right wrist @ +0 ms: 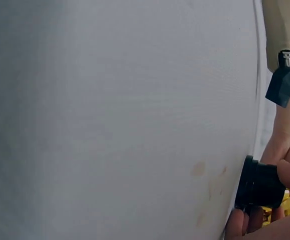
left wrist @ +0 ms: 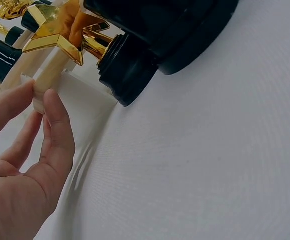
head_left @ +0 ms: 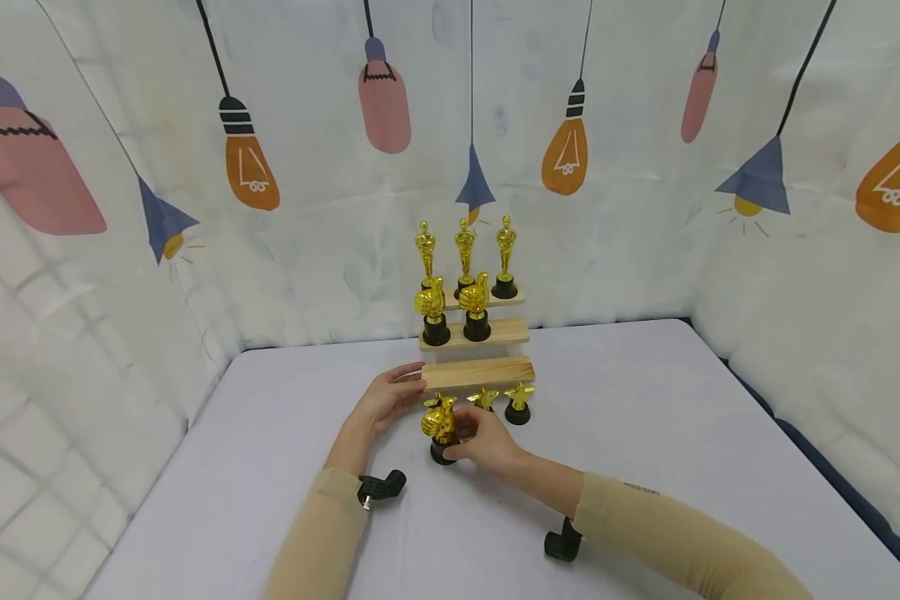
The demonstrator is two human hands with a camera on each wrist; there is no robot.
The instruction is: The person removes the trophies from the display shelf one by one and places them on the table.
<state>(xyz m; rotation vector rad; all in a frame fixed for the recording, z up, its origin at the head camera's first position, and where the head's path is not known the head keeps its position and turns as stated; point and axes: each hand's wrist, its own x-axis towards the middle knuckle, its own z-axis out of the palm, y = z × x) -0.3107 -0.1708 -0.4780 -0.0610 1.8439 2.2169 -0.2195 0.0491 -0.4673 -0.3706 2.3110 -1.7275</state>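
Note:
My left hand point(head_left: 390, 400) pinches the left end of the lowest wooden shelf board point(head_left: 480, 372) between thumb and fingers; the left wrist view shows that pale board end point(left wrist: 40, 92) close up. In my right hand point(head_left: 491, 442) is a gold thumbs-up trophy point(head_left: 438, 423), its black base point(right wrist: 262, 185) gripped between thumb and fingers. It stands upright in front of the board, partly covering a star trophy point(left wrist: 59, 30) behind it. Two more star trophies, one in the middle point(head_left: 483, 398) and one at the right point(head_left: 519, 404), are in front of the shelf.
Two thumbs-up trophies point(head_left: 475, 304) stand on the middle board point(head_left: 501, 332). Several gold figure trophies point(head_left: 506, 246) line the top board point(head_left: 513, 297). A white cloth covers the table point(head_left: 622, 417), and a curtain printed with lamps point(head_left: 330, 250) hangs behind.

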